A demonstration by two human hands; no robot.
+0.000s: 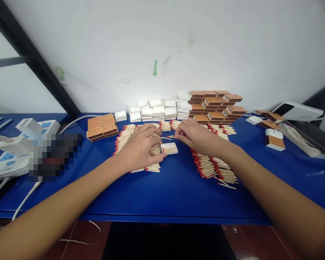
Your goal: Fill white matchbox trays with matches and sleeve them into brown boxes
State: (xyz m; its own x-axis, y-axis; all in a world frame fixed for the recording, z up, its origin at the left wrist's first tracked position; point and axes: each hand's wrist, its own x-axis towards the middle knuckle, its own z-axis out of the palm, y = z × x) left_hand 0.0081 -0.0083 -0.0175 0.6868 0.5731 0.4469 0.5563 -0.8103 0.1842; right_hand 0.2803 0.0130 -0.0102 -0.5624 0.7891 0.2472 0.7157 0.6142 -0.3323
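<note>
A small white matchbox tray (172, 145) lies on the blue table with some matchsticks in it. My left hand (142, 148) curves around its left end, thumb at the near left corner and fingers bent behind. Just beyond the tray, my right hand (196, 135) is closed in a pinch at a matchstick (170, 136). Rows of red-tipped matchsticks (153, 168) lie partly under my left hand. More matchsticks (206, 166) spread beneath my right hand and wrist, which hide some of them.
White trays (159, 111) are stacked along the wall, beside stacked brown matchboxes (212, 102). Another matchbox block (102, 126) sits at left, near power strips (14, 159) and cables. On the right are loose matchboxes (274, 142) and a white device (298, 111).
</note>
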